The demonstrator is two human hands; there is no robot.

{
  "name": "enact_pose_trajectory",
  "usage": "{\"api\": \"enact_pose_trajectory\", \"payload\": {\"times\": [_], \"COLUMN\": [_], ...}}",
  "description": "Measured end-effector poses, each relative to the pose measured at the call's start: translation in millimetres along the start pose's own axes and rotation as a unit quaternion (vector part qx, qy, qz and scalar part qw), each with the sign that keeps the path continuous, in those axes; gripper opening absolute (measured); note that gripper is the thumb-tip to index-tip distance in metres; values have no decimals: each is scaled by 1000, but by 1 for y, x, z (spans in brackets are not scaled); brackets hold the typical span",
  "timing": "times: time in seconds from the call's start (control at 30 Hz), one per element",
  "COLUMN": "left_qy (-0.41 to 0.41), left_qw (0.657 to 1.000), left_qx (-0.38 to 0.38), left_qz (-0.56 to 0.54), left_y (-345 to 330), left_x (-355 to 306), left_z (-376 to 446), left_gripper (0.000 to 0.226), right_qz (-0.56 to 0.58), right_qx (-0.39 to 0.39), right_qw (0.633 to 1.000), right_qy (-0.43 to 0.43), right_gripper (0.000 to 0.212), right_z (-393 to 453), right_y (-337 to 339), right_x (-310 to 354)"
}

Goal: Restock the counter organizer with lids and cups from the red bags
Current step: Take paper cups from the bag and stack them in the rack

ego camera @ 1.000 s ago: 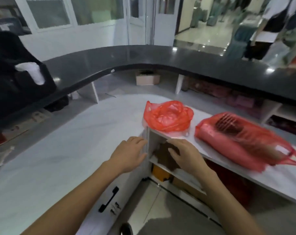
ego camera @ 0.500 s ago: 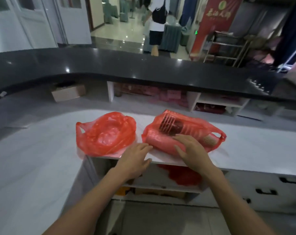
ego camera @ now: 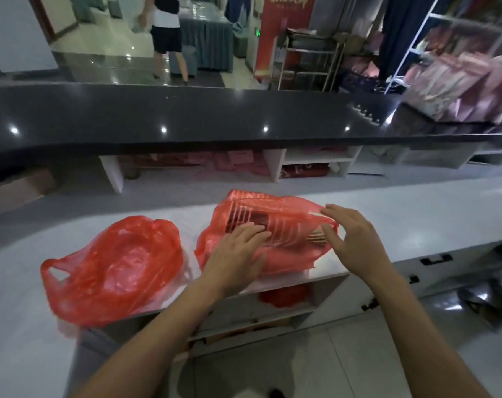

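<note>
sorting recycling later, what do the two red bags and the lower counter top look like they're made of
Both the left red bag and the right red bag look like thin glossy plastic film: crinkled, translucent, with ribbed cups showing through the right one. The lower counter top seems a smooth pale laminate or stone; its matte, faintly veined look leaves that open.

both forearms bare, no sleeves; left hand point(ego camera: 234, 254), right hand point(ego camera: 354, 239) ungloved.

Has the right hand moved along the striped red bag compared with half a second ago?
Yes. The right hand has shifted right, from the middle of the striped red plastic bag to its open right end.
</note>
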State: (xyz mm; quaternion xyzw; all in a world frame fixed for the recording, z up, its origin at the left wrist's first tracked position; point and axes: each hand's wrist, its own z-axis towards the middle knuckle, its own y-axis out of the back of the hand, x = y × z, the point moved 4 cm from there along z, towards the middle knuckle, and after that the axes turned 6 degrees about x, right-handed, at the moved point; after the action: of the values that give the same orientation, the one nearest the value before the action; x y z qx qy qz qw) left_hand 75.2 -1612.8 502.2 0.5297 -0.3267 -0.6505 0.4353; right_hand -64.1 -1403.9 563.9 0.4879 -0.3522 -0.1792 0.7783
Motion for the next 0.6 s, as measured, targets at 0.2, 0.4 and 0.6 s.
{"api": "enact_pose_trajectory", "payload": {"times": [0.2,0.4,0.6], "left_qy": [-58,-26,29], "left_qw": [998,993,983], "left_qx": [32,103,178], "left_qz": [-1,-55,23], "left_y": [-3,-38,-75], "left_x": [-58,-88,-73], "left_z": [91,149,118], "left_gripper": [45,36,41], "right_qz": [58,71,29], "right_qx": [7,125,197], "right_qw": [996,989,976], "right_qy": [-68,-33,84], "right_gripper": [28,32,38], "right_z": [16,39,72], "right_y": [15,-16,-61], "right_x": [-83,-137,-145]}}
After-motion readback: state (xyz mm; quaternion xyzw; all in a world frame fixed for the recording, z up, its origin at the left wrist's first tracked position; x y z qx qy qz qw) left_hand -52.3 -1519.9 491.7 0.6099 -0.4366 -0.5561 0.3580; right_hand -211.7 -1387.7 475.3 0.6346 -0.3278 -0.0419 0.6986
